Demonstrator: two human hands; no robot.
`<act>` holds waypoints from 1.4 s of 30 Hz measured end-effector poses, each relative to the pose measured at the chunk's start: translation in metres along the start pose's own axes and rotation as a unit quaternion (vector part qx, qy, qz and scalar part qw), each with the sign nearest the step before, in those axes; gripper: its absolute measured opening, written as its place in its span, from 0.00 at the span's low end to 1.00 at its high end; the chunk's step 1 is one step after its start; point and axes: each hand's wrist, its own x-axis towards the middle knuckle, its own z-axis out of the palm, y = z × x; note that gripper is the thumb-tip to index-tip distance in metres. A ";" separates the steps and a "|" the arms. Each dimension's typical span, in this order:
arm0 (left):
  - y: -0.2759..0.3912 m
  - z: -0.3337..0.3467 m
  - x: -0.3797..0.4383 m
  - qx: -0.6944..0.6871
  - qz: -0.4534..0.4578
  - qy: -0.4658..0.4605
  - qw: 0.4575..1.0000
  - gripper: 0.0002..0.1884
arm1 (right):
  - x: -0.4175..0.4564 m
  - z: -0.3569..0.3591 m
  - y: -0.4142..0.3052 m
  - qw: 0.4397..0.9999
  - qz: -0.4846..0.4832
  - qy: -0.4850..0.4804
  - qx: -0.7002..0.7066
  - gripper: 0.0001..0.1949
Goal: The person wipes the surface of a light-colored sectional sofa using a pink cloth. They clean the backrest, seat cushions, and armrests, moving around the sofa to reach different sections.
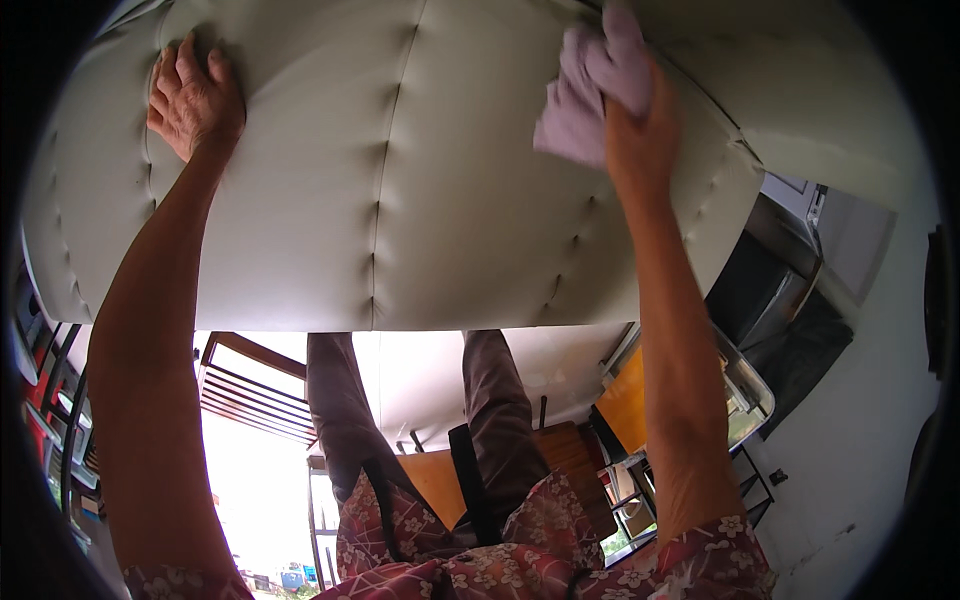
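A cream sofa seat (457, 187) in smooth, leather-like upholstery spreads before me, with puckered seams running across it. My left hand (193, 97) rests on the upper left of the seat, palm down, fingers spread and holding nothing. At the upper right, my right hand (649, 139) grips a bunched lilac cloth (574, 124). The cloth lies over the seat near its seam with the adjoining cream upholstered part (810, 90). Hand and cloth are slightly blurred, and some of the right fingers are hidden.
My legs (341, 397) stand at the seat's front edge. Behind me are a slatted wooden piece of furniture (259, 397) and an orange-yellow panel (626, 401). Dark box-like items (757, 292) stand at right by a pale wall (847, 450). A black metal rack (71, 427) stands at left.
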 end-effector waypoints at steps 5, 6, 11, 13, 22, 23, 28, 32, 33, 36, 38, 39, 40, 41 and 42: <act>-0.010 -0.002 -0.002 0.038 -0.014 -0.012 0.999 0.28 | -0.070 0.054 -0.041 0.988 -0.113 -0.080 -0.070 0.30; -0.011 -0.002 -0.005 0.024 -0.007 0.001 1.000 0.28 | -0.118 0.051 -0.061 0.986 -0.084 -0.134 -0.043 0.33; -0.009 -0.004 -0.003 -0.007 -0.001 0.001 1.000 0.28 | -0.316 0.016 -0.096 0.919 -0.125 -0.374 0.017 0.23; -0.003 -0.004 -0.002 -0.018 0.002 0.000 1.000 0.28 | -0.346 0.007 -0.096 0.878 -0.044 -0.460 0.122 0.24; -0.022 0.001 -0.005 0.012 0.017 0.015 1.000 0.29 | -0.095 -0.048 -0.037 0.982 -0.023 -0.058 -0.180 0.31; -0.018 0.001 -0.003 -0.014 0.021 0.021 0.999 0.30 | -0.085 -0.056 -0.015 0.976 -0.040 -0.059 -0.205 0.31; -0.012 0.005 -0.002 -0.015 0.015 0.015 1.000 0.30 | -0.178 -0.041 0.034 0.967 0.020 -0.170 -0.189 0.26; -0.005 -0.001 -0.004 -0.002 0.009 0.003 1.000 0.29 | -0.351 -0.034 -0.039 0.930 0.233 -0.281 -0.036 0.20; 0.000 -0.004 -0.003 -0.022 0.002 0.006 1.000 0.29 | -0.384 -0.036 -0.047 0.912 0.245 -0.328 0.008 0.18; -0.002 -0.005 -0.001 -0.017 0.005 -0.005 1.000 0.29 | -0.353 -0.035 -0.093 0.910 0.201 -0.359 0.055 0.16; -0.008 -0.006 -0.005 -0.017 0.001 -0.014 1.000 0.29 | -0.258 -0.029 -0.129 0.903 0.272 -0.314 0.112 0.16; -0.004 -0.005 -0.004 -0.015 0.004 -0.016 1.000 0.29 | -0.243 -0.020 -0.112 0.942 0.208 -0.228 0.133 0.19; -0.009 -0.004 -0.005 -0.004 0.001 -0.016 1.000 0.29 | -0.192 -0.018 -0.108 0.967 0.095 -0.204 0.122 0.22; -0.009 -0.004 -0.004 0.001 -0.001 -0.016 1.000 0.30 | -0.147 -0.011 -0.103 0.986 0.013 -0.147 0.084 0.23; -0.010 -0.005 -0.004 -0.002 -0.002 -0.016 1.000 0.30 | -0.103 -0.002 -0.097 0.994 -0.064 -0.083 0.039 0.25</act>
